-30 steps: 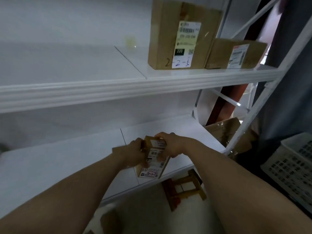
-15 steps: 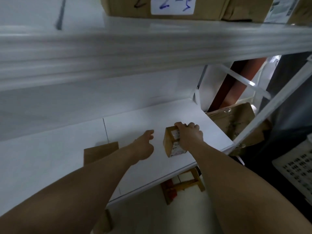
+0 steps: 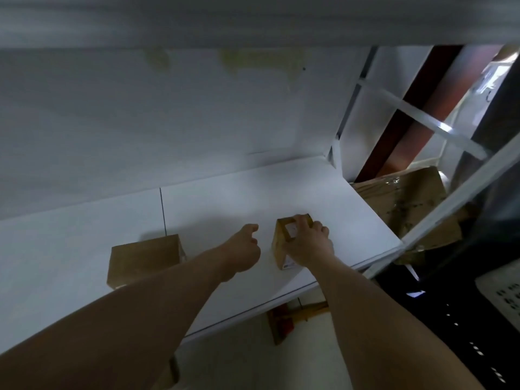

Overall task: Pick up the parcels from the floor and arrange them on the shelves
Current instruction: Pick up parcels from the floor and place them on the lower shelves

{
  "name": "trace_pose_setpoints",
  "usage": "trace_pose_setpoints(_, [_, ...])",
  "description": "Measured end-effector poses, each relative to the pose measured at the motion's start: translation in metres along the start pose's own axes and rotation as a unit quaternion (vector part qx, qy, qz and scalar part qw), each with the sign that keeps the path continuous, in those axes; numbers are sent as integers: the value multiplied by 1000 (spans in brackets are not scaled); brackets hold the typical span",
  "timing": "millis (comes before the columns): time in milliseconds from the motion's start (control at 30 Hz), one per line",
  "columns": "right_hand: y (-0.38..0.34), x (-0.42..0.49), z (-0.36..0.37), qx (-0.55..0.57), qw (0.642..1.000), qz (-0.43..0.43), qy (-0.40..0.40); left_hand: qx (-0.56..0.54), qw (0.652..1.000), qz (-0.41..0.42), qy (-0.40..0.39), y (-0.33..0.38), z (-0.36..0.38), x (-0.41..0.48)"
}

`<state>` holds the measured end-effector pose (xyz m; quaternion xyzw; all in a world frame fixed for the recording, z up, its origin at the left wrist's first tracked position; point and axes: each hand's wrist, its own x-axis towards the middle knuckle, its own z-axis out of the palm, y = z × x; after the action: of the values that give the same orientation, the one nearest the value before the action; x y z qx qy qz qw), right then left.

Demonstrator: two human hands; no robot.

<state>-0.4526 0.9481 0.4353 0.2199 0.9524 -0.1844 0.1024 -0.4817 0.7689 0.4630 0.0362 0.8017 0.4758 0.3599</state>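
We see a small cardboard parcel (image 3: pixel 282 243) standing on the white shelf (image 3: pixel 351 220), near its front right corner. The right hand (image 3: pixel 309 244) rests over the parcel's top and right side, its fingers (image 3: pixel 302 220) curled around the far upper edge, so that grip holds the parcel. A white label shows on the top face and another low on the side facing us; the print is too blurred to read. The left hand (image 3: pixel 243 247) hangs just beside the parcel on its left, not touching it, fingers loosely curled and holding nothing. Further left on the same shelf sits a larger brown box (image 3: pixel 143 256), partly hidden by the left forearm. Beyond the shelf's right end lies a taped cardboard carton (image 3: pixel 408 198), behind the white diagonal brace (image 3: pixel 461 190).
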Motion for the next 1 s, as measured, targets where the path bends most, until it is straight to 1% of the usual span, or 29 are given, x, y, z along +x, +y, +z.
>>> trace_pose_setpoints(100, [-2, 12, 2, 53, 998, 9, 30, -8, 1000, -1, 11, -1, -3, 3])
trace_pose_setpoints(300, [12, 31, -5, 37, 999, 36, 3, -22, 1000, 1, 8, 0, -13, 1])
trace_pose_setpoints(367, [9, 27, -6, 48, 998, 40, 2, -26, 1000, -2, 7, -3, -16, -2])
trace_pose_setpoints(500, [-17, 5, -9, 75, 995, 26, 58, -21, 1000, 0, 17, -6, -25, -17])
trace_pose_setpoints(633, [-62, -37, -5, 73, 992, 7, 106, -28, 999, 5, 29, -15, -46, -50])
trace_pose_setpoints(667, [-76, -50, -2, 66, 993, 5, 101, -34, 999, 0, 33, -20, -53, -62])
trace_pose_setpoints(800, [-135, -110, 24, 55, 998, -29, 24, -101, 993, -50, 41, -49, -89, -125])
trace_pose_setpoints(833, [-151, -127, 31, 63, 997, -39, 11, -110, 991, -56, 55, -58, -99, -144])
trace_pose_setpoints(933, [-203, -180, 54, 88, 993, -72, -29, -75, 986, -41, 143, -99, -130, -201])
trace_pose_setpoints(1000, [-240, -220, 71, 96, 990, -95, -51, -75, 980, -49, 178, -132, -155, -243])
